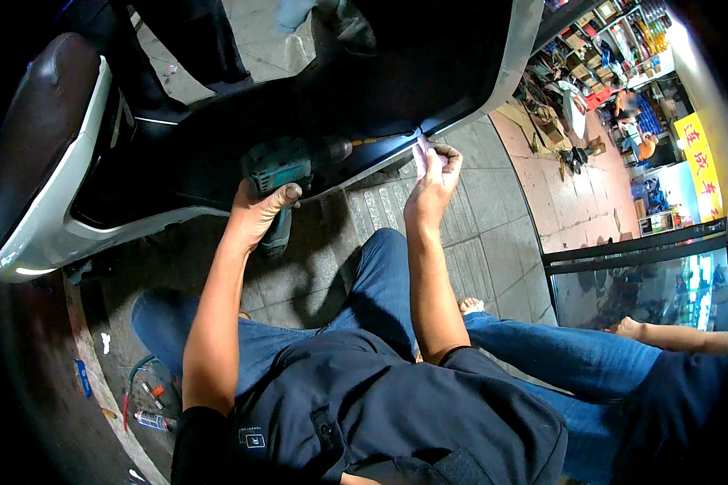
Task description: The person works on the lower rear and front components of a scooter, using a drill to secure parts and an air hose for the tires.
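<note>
My left hand [260, 212] is wrapped round a dark green cordless drill [277, 166], its chuck pointing right. A long thin bit with a yellowish part [367, 141] runs from the chuck to the inner edge of a scooter's dark floorboard [234, 153]. At the bit's tip my right hand [435, 182] has thumb and fingers pinched together on a small pale pinkish piece [421, 153], whose kind I cannot make out. A small lit patch shows on the floorboard there. The scooter's white side panel [137, 232] curves along below, with its brown seat [44, 121] at left.
Beside me on the right a person in jeans [574, 347] rests a hand near the knee. Dark-trousered legs [198, 40] stand beyond the scooter. A spray can [155, 420], a hose and a blue tool [82, 377] lie at lower left. A cluttered shop [582, 186] lies at right.
</note>
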A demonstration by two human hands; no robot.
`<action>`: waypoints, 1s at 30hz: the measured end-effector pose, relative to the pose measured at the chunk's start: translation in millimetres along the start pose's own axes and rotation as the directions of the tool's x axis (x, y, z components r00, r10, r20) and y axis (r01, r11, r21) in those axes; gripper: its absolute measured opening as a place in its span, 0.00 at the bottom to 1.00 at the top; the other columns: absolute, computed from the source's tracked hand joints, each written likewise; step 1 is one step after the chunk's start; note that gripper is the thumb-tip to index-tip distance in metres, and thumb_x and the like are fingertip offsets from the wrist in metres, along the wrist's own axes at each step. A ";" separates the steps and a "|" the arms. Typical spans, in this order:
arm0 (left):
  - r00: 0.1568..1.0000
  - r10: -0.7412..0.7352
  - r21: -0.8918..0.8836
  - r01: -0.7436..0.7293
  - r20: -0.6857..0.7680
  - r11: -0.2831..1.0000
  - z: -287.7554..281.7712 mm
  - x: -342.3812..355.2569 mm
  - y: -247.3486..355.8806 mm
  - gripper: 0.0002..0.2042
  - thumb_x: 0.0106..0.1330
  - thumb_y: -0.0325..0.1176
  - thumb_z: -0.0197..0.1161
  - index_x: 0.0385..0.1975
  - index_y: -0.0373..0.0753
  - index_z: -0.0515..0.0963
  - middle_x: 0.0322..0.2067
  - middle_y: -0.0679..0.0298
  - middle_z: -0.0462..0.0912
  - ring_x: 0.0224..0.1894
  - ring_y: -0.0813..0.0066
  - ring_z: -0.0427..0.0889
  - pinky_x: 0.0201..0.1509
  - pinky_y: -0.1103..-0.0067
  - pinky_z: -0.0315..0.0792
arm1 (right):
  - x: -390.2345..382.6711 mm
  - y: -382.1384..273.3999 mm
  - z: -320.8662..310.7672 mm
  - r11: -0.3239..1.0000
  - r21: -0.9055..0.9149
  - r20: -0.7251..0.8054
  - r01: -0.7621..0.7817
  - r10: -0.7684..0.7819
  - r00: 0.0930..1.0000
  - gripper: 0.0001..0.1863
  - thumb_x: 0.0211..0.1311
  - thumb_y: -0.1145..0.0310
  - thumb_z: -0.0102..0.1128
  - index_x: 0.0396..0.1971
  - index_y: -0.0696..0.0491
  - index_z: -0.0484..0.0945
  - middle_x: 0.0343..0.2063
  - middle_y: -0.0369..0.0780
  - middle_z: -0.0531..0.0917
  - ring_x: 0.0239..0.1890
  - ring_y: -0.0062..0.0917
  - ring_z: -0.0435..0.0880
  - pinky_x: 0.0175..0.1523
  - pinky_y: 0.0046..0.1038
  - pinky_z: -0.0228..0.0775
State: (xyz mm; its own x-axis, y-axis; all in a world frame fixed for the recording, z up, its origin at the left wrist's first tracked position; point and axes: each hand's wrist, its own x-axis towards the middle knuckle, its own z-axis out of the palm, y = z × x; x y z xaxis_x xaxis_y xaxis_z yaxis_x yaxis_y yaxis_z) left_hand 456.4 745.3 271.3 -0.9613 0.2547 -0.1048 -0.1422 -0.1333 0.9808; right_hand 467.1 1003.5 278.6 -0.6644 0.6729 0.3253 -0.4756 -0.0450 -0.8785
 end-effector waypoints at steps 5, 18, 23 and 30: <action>0.999 0.024 0.003 -0.024 -0.041 1.000 4.6 -11.6 17.2 0.32 0.37 0.54 0.75 0.40 0.38 0.76 0.32 0.65 0.80 0.31 0.75 0.79 0.42 0.78 0.73 | -0.7 -12.1 7.8 0.994 -0.093 0.023 -0.060 0.062 0.998 0.06 0.58 0.76 0.46 0.35 0.58 0.64 0.33 0.40 0.70 0.38 0.23 0.72 0.51 0.25 0.67; 0.995 -0.014 0.106 0.024 -0.097 0.994 -8.5 -12.4 20.9 0.37 0.33 0.57 0.75 0.42 0.38 0.74 0.37 0.61 0.79 0.41 0.69 0.77 0.50 0.75 0.70 | 3.8 -10.5 11.2 0.998 -0.012 0.078 -0.066 0.067 0.995 0.02 0.58 0.77 0.45 0.32 0.56 0.66 0.31 0.38 0.72 0.37 0.22 0.75 0.46 0.28 0.70; 0.980 0.031 0.115 -0.008 -0.199 0.993 -12.5 -16.1 19.0 0.37 0.34 0.58 0.75 0.42 0.38 0.74 0.36 0.61 0.79 0.40 0.69 0.78 0.49 0.76 0.70 | -0.8 -11.3 18.2 0.993 0.040 0.064 -0.111 0.108 0.992 0.03 0.58 0.77 0.46 0.33 0.57 0.67 0.32 0.38 0.73 0.38 0.23 0.76 0.48 0.28 0.70; 0.996 0.019 0.069 -0.013 -0.086 0.998 -18.0 -7.7 11.3 0.36 0.36 0.53 0.76 0.43 0.36 0.73 0.38 0.63 0.79 0.40 0.70 0.77 0.48 0.76 0.70 | -7.3 -7.3 25.0 0.938 0.274 0.045 -0.214 0.209 0.977 0.09 0.58 0.77 0.48 0.40 0.60 0.69 0.38 0.40 0.75 0.41 0.25 0.76 0.52 0.28 0.69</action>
State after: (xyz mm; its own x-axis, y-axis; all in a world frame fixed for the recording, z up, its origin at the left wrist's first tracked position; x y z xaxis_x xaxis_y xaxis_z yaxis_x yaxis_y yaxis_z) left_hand 458.0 724.6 280.2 -0.9806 0.1683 -0.1001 -0.1132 -0.0706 0.9911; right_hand 461.0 980.5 291.4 -0.7746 0.6144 0.1498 -0.4619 -0.3878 -0.7977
